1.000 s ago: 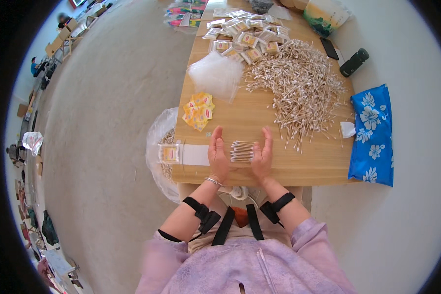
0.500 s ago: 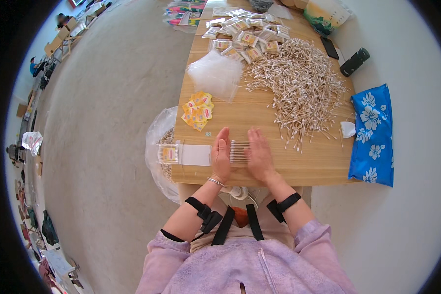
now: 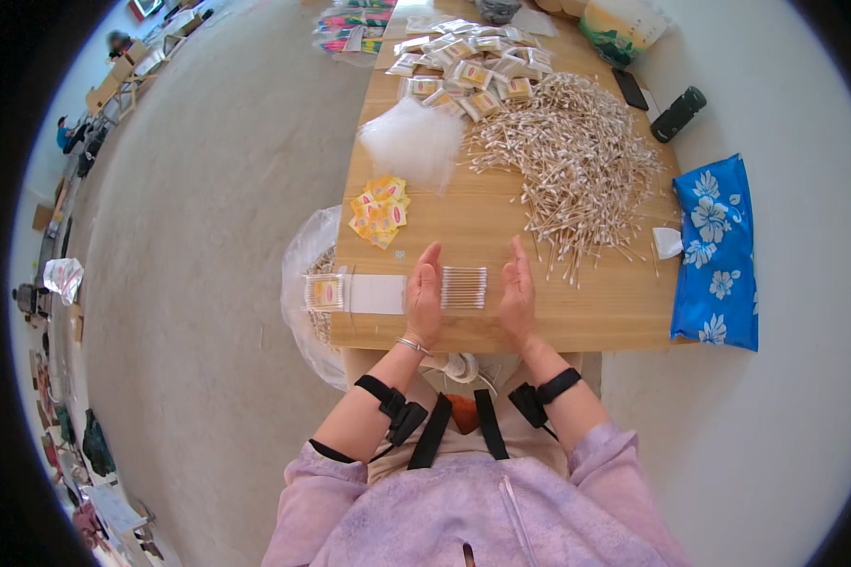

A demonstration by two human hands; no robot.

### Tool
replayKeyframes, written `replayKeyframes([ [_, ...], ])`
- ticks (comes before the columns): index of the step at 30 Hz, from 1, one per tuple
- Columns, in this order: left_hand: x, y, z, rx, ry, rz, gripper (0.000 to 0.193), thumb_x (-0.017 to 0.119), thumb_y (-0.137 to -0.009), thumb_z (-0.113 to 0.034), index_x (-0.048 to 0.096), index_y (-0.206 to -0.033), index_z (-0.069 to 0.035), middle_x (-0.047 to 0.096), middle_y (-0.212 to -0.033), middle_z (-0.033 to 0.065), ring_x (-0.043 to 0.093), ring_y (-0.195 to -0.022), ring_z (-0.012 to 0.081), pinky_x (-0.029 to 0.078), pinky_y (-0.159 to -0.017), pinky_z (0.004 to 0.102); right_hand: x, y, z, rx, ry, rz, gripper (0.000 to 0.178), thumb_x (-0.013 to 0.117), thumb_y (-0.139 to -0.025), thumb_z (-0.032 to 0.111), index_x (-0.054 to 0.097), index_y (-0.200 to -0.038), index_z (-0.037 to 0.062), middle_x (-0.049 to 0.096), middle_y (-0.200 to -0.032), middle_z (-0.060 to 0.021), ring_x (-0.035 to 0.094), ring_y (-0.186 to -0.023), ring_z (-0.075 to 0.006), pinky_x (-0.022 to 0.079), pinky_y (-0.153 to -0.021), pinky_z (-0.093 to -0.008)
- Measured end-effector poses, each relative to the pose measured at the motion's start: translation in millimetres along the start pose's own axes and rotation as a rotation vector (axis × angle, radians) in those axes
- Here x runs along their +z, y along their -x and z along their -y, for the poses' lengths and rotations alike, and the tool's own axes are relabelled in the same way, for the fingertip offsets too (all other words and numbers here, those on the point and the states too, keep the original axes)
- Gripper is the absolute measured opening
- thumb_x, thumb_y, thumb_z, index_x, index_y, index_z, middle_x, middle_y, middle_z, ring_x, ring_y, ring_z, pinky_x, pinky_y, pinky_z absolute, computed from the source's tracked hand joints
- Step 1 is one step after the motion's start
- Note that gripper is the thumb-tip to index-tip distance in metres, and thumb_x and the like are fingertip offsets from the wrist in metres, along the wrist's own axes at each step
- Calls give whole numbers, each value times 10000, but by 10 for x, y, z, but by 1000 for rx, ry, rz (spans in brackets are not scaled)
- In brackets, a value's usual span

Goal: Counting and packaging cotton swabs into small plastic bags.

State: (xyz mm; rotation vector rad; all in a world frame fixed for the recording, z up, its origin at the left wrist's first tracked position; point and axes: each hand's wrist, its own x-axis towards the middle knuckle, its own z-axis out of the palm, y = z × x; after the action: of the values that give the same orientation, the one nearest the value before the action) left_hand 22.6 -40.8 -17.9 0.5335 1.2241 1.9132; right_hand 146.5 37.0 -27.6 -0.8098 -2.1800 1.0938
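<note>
Between my two hands a row of cotton swabs lies side by side on the wooden table. My left hand stands on edge at the row's left end, fingers stretched out and together. On the other side my right hand is also upright on edge with straight fingers, a small gap away from the swab tips. Left of my left hand lies a white card or sheet. Beyond it, at the table's left edge, rests a clear bag of swabs with a yellow label.
A large heap of loose swabs spreads over the right half. Behind are filled swab packets, clear empty bags and yellow labels. A blue floral pack, a dark bottle and a phone line the right edge.
My right hand has moved right, off the swabs, and turned from lying over their ends to standing on edge. My left hand has stayed nearly in place.
</note>
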Motion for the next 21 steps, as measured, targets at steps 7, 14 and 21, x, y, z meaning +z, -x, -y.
replayKeyframes([
  [7, -36, -39, 33, 7, -106, 39, 568, 326, -1021, -370, 287, -1425, 28, 301, -1485, 153, 248, -1396, 230, 172, -1153, 344, 177, -126, 110, 79, -354, -173, 568, 345, -1011, 295, 215, -1449, -42, 232, -1513, -204, 156, -1428, -302, 121, -1151, -359],
  [14, -81, -54, 41, 3, -39, 30, 561, 323, -1024, -362, 292, -1421, 33, 304, -1482, 159, 257, -1392, 238, 179, -1148, 342, 72, -69, 88, 22, -179, -90, 655, 440, -959, 323, 212, -1436, -65, 202, -1505, -250, 129, -1426, -358, 118, -1154, -414],
  [21, -104, -75, 148, 94, -63, -10, 538, 337, -1024, -359, 366, -1386, 38, 393, -1430, 164, 359, -1331, 224, 254, -1111, 326, -7, 109, 258, -166, 748, 356, 940, 568, -821, 529, 213, -1411, -110, 154, -1503, -279, 107, -1421, -386, 71, -1161, -462],
])
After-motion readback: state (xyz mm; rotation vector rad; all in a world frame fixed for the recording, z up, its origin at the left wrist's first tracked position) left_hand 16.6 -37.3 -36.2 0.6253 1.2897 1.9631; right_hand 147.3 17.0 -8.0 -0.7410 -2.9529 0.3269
